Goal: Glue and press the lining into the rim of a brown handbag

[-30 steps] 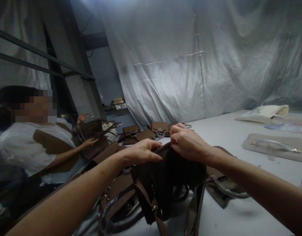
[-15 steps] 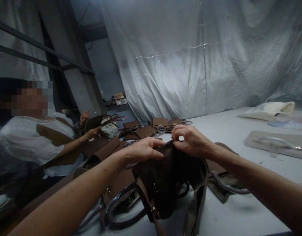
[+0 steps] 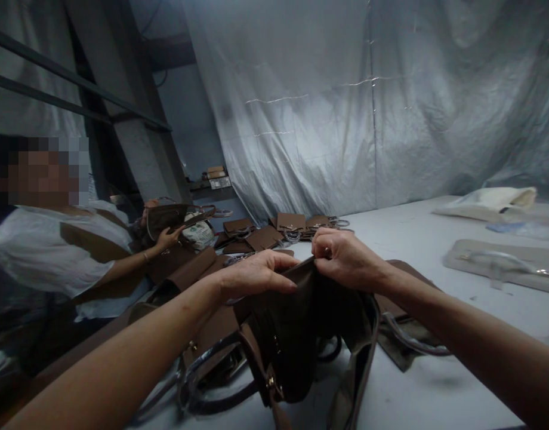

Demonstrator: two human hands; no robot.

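the left hand (image 3: pixel 261 275) holds the top edge of the brown handbag (image 3: pixel 295 334) between thumb and fingers; the right hand (image 3: pixel 339 257) pinches the same edge just beside it; the handbag is below both hands, with its mouth open; the handle (image 3: pixel 230 404), below the left hand, is already on and looks wrapped in clear plastic; how much is left to do cannot be told; a grey bag (image 3: pixel 525 282) lies right of the right hand.
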